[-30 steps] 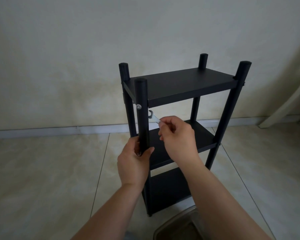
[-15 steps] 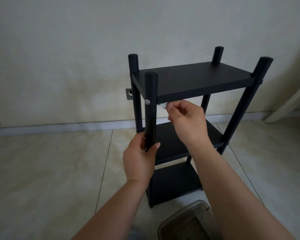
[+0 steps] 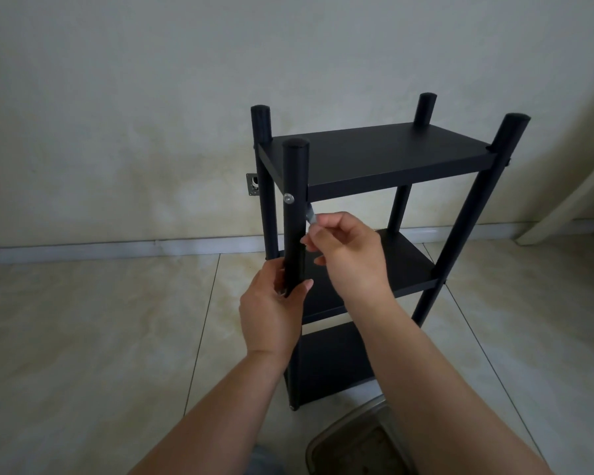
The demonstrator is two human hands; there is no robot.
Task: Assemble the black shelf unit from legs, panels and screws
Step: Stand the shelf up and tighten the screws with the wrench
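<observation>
The black shelf unit [image 3: 374, 159] stands upright on the tiled floor [image 3: 83, 337], close to a pale wall [image 3: 151, 80]. It has four round legs and three flat panels, counted from the top panel [image 3: 384, 149] through the middle panel [image 3: 405, 265] to the bottom panel [image 3: 330, 365]. One silver screw [image 3: 289, 198] shows on the near left leg [image 3: 295, 214], just under the top panel's level.

The left hand [image 3: 271, 313] grips that near left leg, fingers and thumb curled round it below the screw. The right hand [image 3: 347, 255] pinches a small silver tool [image 3: 310, 214] whose tip touches the leg's inner side, just beneath the top panel's front edge; what kind of tool it is cannot be told.

One metal container [image 3: 354, 440] sits on the floor at the lower edge of the view, partly behind the right forearm; its contents are too dim to make out. One small metal plate [image 3: 252, 184] is fixed to the wall behind the far left leg. No writing or labels can be read.
</observation>
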